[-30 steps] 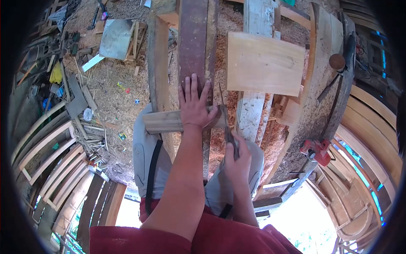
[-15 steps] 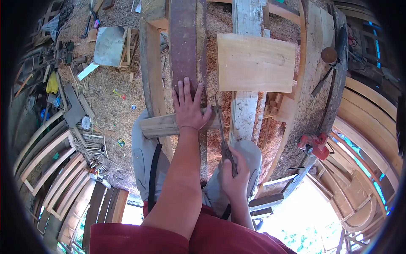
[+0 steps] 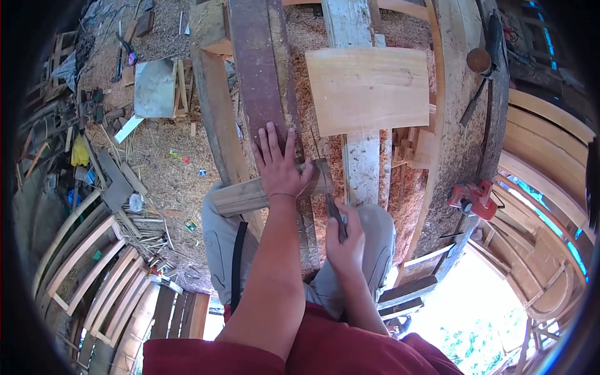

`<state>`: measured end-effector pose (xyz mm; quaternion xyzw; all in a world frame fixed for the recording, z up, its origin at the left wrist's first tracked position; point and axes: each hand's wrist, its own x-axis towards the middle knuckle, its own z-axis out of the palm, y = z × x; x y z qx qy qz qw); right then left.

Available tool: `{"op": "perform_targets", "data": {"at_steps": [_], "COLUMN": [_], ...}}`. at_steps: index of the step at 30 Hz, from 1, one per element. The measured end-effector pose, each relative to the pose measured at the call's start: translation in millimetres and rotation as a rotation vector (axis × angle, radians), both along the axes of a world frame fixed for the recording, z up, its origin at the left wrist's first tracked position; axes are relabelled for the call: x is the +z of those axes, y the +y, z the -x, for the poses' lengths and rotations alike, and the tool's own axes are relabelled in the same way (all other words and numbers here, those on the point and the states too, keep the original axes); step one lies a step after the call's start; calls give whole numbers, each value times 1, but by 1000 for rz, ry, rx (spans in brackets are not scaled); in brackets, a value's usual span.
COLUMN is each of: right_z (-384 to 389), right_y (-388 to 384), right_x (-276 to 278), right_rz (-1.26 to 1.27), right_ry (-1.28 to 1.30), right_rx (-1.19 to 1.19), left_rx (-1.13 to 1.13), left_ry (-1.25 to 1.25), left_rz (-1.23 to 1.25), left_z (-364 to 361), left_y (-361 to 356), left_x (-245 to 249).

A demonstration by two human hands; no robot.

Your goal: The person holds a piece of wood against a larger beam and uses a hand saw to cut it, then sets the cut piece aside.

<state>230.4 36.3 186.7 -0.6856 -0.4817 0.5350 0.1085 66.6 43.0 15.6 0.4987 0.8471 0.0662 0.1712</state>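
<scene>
My left hand [image 3: 279, 165] lies flat, fingers spread, pressing a short piece of wood [image 3: 240, 194] down across a dark reddish plank [image 3: 256, 75]. My right hand [image 3: 345, 240] is closed around the handle of a hand saw [image 3: 327, 190], whose thin blade runs up along the right end of the short piece, close to my left thumb. Both forearms reach forward from my red shirt.
A wide pale board [image 3: 369, 87] rests on a whitish beam [image 3: 361, 162] to the right. Sawdust covers the bench. A red power tool [image 3: 472, 198] sits at the right edge. Curved wooden frames [image 3: 87, 262] stand at lower left, scraps litter the floor.
My right hand has slid the saw forward toward the short piece, then a little back. The left hand stays pressed on the wood. The view has tilted slightly.
</scene>
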Motion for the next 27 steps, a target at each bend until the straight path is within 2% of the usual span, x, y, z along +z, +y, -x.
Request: {"op": "perform_targets", "data": {"at_steps": [1,4,7,10,11,17,19,27], "right_z": [5,-8,-21,4,2,-17,-7,-25], "right_y": [3,-15,-6,6,-4,0,4,-14], "right_x": [-9,23,39,18,5,45,30,43], "right_rz": [-56,14,216,111,-19,263,156,150], "right_ry": [3,-3,-55,-71,-24,-50,-27,9], "right_rx": [12,-19,-15,6,-26,-40,-59,-133], "left_rx": [2,-16,-23,-28,-32,-54,-59,-78], "left_ry": [2,10,25,30,38,53,66,72], "left_rz": [5,-9,-17,8,9,1,-12,-12], "left_z": [0,0,0,-3,-2,-3,-3,-2], "left_y": [-1,4,1,-3,-4,1,2,-2], "left_x": [1,3,0,1,0,3,-1,-4]}}
